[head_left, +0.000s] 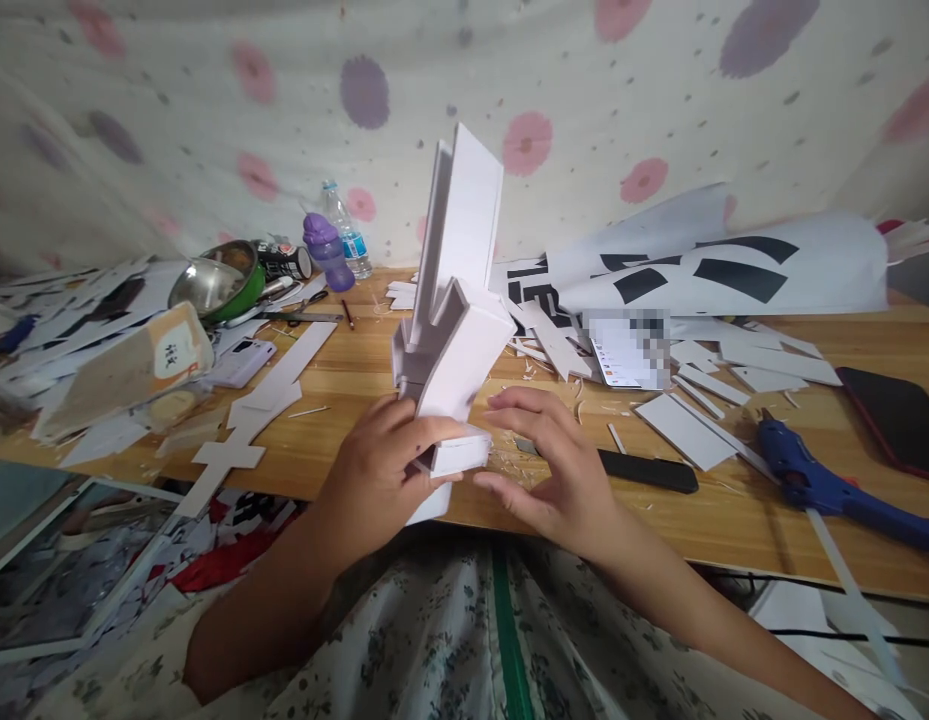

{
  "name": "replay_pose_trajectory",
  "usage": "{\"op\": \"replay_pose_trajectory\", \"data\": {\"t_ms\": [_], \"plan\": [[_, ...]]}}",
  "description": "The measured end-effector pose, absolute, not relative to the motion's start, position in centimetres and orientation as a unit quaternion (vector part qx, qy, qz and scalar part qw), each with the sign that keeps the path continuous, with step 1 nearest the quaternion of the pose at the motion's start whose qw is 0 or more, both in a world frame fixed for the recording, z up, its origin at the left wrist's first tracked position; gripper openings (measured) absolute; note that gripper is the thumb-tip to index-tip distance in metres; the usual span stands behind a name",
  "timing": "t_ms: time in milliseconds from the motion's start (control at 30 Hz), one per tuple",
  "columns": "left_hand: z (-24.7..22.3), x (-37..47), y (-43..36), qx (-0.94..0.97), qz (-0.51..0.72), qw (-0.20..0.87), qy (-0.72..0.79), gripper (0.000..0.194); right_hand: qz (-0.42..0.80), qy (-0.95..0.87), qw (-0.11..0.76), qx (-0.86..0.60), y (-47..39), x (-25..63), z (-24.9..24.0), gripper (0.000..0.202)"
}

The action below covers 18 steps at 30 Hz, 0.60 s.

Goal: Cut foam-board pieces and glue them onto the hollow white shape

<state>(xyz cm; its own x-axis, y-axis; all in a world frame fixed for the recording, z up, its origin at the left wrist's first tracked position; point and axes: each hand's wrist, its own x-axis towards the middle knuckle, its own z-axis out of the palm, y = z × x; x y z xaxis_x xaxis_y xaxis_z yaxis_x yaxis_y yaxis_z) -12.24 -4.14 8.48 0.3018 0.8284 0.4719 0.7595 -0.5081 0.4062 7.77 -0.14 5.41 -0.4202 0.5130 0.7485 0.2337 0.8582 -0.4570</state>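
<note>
Left of the black-handled cutter point(648, 470), the white foam-board assembly point(464, 350) stands nearly upright, its long axis leaning slightly right towards the top. The left hand point(378, 470), the nearer one, clasps its lower end; the right hand point(576, 480), between assembly and cutter handle, holds nothing visible, its fingers curved and parted, facing the assembly's right side
</note>
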Motion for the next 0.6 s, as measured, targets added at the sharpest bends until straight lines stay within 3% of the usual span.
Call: {"op": "replay_pose_trajectory", "data": {"t_ms": [333,600], "plan": [[9.8,-20.5,-1.7,0.878,-0.035,-0.036,0.477,0.031,0.072,-0.82,0.493,-0.283,0.2,9.7,0.9,0.028],[8.7,-21.0,-0.3,0.9,-0.054,-0.003,0.433,0.029,0.081,-0.826,0.487,-0.271,0.3,9.6,0.9,0.021]]}}
